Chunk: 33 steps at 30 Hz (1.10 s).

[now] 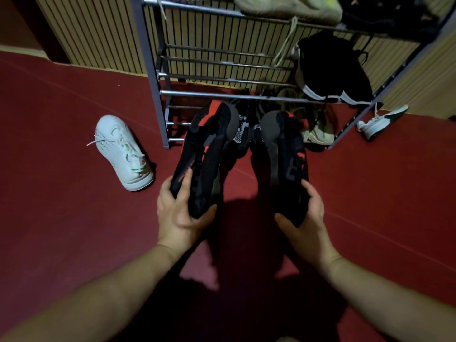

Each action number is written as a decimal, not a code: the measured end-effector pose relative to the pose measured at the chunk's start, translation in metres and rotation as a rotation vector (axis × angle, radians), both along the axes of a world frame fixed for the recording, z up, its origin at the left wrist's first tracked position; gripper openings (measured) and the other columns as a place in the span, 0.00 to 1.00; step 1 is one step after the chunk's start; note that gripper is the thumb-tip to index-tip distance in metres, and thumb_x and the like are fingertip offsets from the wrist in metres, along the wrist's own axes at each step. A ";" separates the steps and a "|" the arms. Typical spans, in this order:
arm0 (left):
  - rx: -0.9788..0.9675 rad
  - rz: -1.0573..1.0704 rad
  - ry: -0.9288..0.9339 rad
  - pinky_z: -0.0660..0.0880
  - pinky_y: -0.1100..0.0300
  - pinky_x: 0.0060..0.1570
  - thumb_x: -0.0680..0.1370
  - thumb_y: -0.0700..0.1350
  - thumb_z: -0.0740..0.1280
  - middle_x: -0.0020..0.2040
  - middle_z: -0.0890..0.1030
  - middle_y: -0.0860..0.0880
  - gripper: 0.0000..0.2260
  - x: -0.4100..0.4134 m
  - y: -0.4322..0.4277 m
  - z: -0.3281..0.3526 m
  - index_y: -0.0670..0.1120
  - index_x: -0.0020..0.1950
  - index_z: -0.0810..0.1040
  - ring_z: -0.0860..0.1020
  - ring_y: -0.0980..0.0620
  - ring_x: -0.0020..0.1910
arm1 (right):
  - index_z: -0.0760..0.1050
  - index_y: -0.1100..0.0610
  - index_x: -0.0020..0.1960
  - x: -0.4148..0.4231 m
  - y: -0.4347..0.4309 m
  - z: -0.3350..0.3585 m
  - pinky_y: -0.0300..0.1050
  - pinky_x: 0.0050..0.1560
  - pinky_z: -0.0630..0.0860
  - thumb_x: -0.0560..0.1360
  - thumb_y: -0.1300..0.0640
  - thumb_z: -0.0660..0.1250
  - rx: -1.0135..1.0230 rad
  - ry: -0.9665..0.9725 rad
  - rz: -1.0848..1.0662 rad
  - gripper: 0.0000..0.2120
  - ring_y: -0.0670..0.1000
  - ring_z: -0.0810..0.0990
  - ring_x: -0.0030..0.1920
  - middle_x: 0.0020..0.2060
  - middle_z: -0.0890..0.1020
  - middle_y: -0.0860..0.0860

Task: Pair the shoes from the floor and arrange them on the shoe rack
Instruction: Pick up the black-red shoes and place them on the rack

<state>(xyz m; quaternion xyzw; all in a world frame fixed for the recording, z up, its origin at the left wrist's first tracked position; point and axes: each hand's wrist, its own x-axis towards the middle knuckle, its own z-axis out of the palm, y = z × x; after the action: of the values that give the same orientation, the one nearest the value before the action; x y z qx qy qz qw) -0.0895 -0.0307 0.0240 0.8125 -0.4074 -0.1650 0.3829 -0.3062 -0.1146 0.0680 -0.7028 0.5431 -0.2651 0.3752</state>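
The left hand (180, 213) clasps the heel of one black-and-red sneaker (202, 154); the right hand (304, 218) clasps its mate (286, 154), toes aimed at the metal shoe rack (222, 95). A white sneaker (123, 151) lies on the red floor (61, 206), left.

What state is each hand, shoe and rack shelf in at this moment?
left hand: gripping left black-and-red shoe at its heel
right hand: gripping right black-and-red shoe at its heel
white shoe: upright on floor, left of rack
white-and-dark shoe: on floor, right of rack
shoe rack: middle shelf's left part bare, top shelf loaded
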 end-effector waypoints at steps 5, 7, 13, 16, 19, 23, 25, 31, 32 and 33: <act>-0.055 0.031 -0.034 0.57 0.55 0.70 0.65 0.67 0.64 0.71 0.60 0.40 0.41 0.009 -0.031 0.035 0.54 0.75 0.60 0.61 0.41 0.70 | 0.52 0.46 0.74 0.020 -0.045 0.029 0.55 0.73 0.58 0.68 0.54 0.73 -0.037 -0.004 0.000 0.42 0.54 0.55 0.74 0.74 0.53 0.52; -0.056 0.034 -0.032 0.54 0.55 0.71 0.66 0.64 0.67 0.73 0.56 0.41 0.40 0.012 -0.046 0.050 0.57 0.76 0.57 0.57 0.42 0.72 | 0.53 0.46 0.74 0.033 -0.065 0.039 0.53 0.72 0.59 0.69 0.53 0.72 -0.065 0.013 -0.020 0.41 0.55 0.55 0.73 0.74 0.52 0.52; 0.018 0.070 -0.089 0.54 0.51 0.71 0.71 0.61 0.68 0.74 0.54 0.40 0.38 0.030 -0.113 0.094 0.58 0.76 0.53 0.55 0.40 0.73 | 0.54 0.48 0.73 0.074 -0.119 0.058 0.51 0.70 0.60 0.68 0.51 0.72 -0.138 0.023 -0.027 0.40 0.58 0.60 0.70 0.72 0.55 0.54; 0.076 0.088 -0.084 0.55 0.51 0.71 0.72 0.63 0.66 0.74 0.55 0.39 0.38 0.036 -0.150 0.109 0.57 0.76 0.53 0.57 0.38 0.72 | 0.55 0.46 0.72 0.094 -0.148 0.065 0.54 0.69 0.62 0.67 0.50 0.72 -0.148 0.054 -0.042 0.39 0.62 0.63 0.67 0.71 0.52 0.53; 0.137 0.115 -0.043 0.57 0.50 0.70 0.72 0.64 0.64 0.74 0.55 0.39 0.37 0.040 -0.193 0.126 0.57 0.77 0.52 0.58 0.37 0.71 | 0.56 0.46 0.71 0.115 -0.180 0.078 0.56 0.69 0.63 0.67 0.47 0.72 -0.160 0.143 -0.066 0.38 0.64 0.63 0.67 0.73 0.49 0.54; 0.249 -0.058 0.004 0.59 0.50 0.71 0.73 0.66 0.62 0.74 0.54 0.38 0.37 0.044 -0.233 0.129 0.54 0.77 0.53 0.60 0.36 0.71 | 0.58 0.47 0.71 0.130 -0.212 0.083 0.54 0.70 0.61 0.69 0.46 0.71 -0.108 0.286 -0.075 0.35 0.63 0.54 0.73 0.75 0.42 0.55; 0.296 -0.209 0.029 0.55 0.54 0.72 0.71 0.68 0.64 0.76 0.48 0.39 0.42 0.048 -0.231 0.126 0.54 0.77 0.49 0.57 0.38 0.74 | 0.60 0.48 0.71 0.127 -0.217 0.080 0.52 0.71 0.57 0.71 0.45 0.69 -0.089 0.322 -0.040 0.32 0.62 0.51 0.74 0.75 0.43 0.57; 0.383 -0.538 -0.124 0.42 0.53 0.74 0.71 0.61 0.67 0.77 0.36 0.45 0.39 0.080 -0.202 0.109 0.60 0.76 0.50 0.45 0.44 0.77 | 0.54 0.45 0.76 0.083 -0.203 0.057 0.51 0.74 0.45 0.75 0.43 0.64 -0.228 0.488 0.346 0.33 0.57 0.40 0.76 0.77 0.46 0.54; 0.372 -0.542 -0.158 0.41 0.51 0.74 0.73 0.60 0.66 0.77 0.37 0.44 0.35 0.082 -0.202 0.108 0.61 0.76 0.52 0.44 0.44 0.76 | 0.53 0.46 0.76 0.080 -0.201 0.053 0.51 0.74 0.43 0.77 0.44 0.62 -0.254 0.525 0.361 0.32 0.57 0.38 0.76 0.77 0.45 0.53; 0.350 -0.543 -0.168 0.41 0.53 0.74 0.74 0.59 0.65 0.77 0.37 0.44 0.33 0.083 -0.203 0.107 0.60 0.75 0.54 0.45 0.44 0.76 | 0.52 0.47 0.77 0.080 -0.199 0.051 0.52 0.74 0.43 0.78 0.45 0.60 -0.274 0.546 0.359 0.31 0.57 0.37 0.76 0.77 0.45 0.52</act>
<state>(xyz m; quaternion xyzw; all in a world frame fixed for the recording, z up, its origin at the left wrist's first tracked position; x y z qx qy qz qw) -0.0067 -0.2337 0.1308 0.7385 -0.6046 -0.2609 0.1450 -0.2266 -0.3138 0.1186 -0.8758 0.4507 -0.0675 0.1589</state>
